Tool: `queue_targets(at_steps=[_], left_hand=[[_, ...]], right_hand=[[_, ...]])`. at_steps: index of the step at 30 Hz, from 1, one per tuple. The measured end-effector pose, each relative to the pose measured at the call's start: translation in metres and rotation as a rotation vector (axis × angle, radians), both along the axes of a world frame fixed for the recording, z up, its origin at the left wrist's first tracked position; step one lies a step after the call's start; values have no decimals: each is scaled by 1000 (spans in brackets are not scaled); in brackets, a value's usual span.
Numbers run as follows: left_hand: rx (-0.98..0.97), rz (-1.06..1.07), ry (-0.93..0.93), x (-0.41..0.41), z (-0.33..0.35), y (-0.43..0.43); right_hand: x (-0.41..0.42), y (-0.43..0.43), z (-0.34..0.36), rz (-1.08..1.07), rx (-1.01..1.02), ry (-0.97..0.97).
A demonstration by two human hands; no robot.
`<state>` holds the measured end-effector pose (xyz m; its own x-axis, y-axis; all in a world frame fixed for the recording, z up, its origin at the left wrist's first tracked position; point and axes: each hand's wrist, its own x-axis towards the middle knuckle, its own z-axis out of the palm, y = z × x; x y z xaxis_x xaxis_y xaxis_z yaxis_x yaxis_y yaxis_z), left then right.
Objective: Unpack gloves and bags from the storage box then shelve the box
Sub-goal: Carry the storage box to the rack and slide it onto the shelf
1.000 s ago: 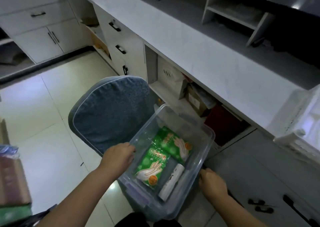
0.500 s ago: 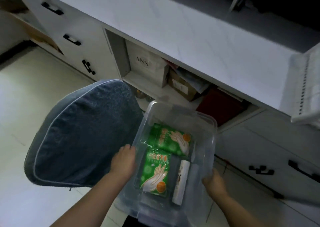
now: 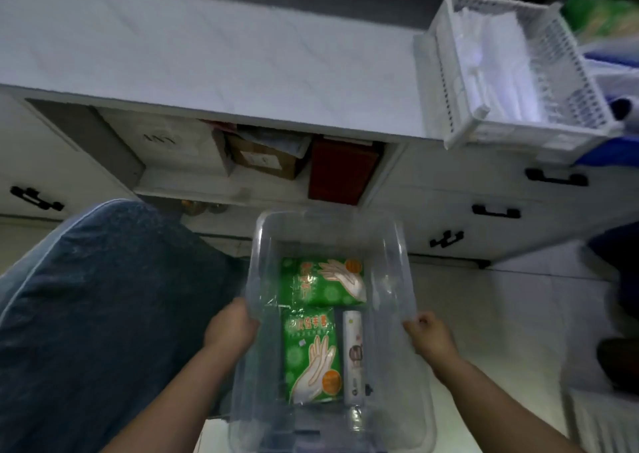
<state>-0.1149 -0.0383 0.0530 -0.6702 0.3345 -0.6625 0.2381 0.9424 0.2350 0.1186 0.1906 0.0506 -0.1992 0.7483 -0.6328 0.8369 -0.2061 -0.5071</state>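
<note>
While clutching opposite long rims of clear rectangular plastic storage box with left hand and right hand, holding it low before white table. Flat inside: 2 green plastic glove packets, 1 white bag roll beside nearer packet.

In the box lie glove packs and roll; cushion at left

The scene is dimly lit, with a bluish cast. Faint glare is seen on the storage box wall. The frame edges are bent and motion-blurred.
</note>
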Motion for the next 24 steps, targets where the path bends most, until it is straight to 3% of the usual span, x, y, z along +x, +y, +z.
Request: queue_targets(at_steps=[14, 24], left_hand=[[176, -508, 90, 193, 58, 190], [302, -694, 167, 383, 105, 317]], right_hand=[[277, 35, 43, -570, 52, 100], [474, 103, 81, -715, 133, 175]])
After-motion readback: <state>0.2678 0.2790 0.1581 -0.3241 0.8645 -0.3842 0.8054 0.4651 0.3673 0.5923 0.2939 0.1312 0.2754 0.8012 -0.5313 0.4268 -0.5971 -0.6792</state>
